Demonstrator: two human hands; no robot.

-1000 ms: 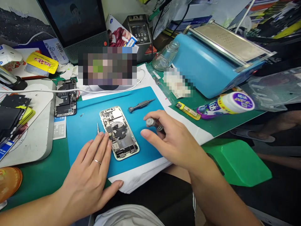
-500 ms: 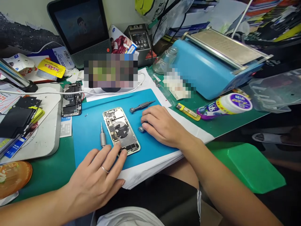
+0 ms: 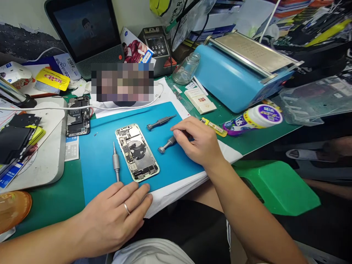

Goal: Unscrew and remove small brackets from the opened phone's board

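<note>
An opened phone [image 3: 136, 152] with its insides showing lies on a blue mat [image 3: 96, 161]. My left hand [image 3: 115, 214], a ring on one finger, rests flat and open on the mat's near edge, just below the phone and a grey screwdriver [image 3: 116, 163]. My right hand [image 3: 199, 141] is to the right of the phone. Its fingers curl over the far end of a second screwdriver [image 3: 165, 145], which lies on the mat. A third screwdriver [image 3: 160, 122] lies beyond the phone.
Another opened phone [image 3: 78, 115] sits at the mat's left corner beside a white pad [image 3: 41, 154]. Behind are a tablet [image 3: 82, 33], a glass bottle [image 3: 187, 68] and a blue machine [image 3: 236, 77]. A yellow lighter [image 3: 213, 127], a purple-capped container [image 3: 253, 117] and a green stool [image 3: 275, 187] are at right.
My left hand slid off the phone back to the mat's near edge, uncovering the left screwdriver. My right hand lowered its screwdriver onto the mat and drew back to the right along it.
</note>
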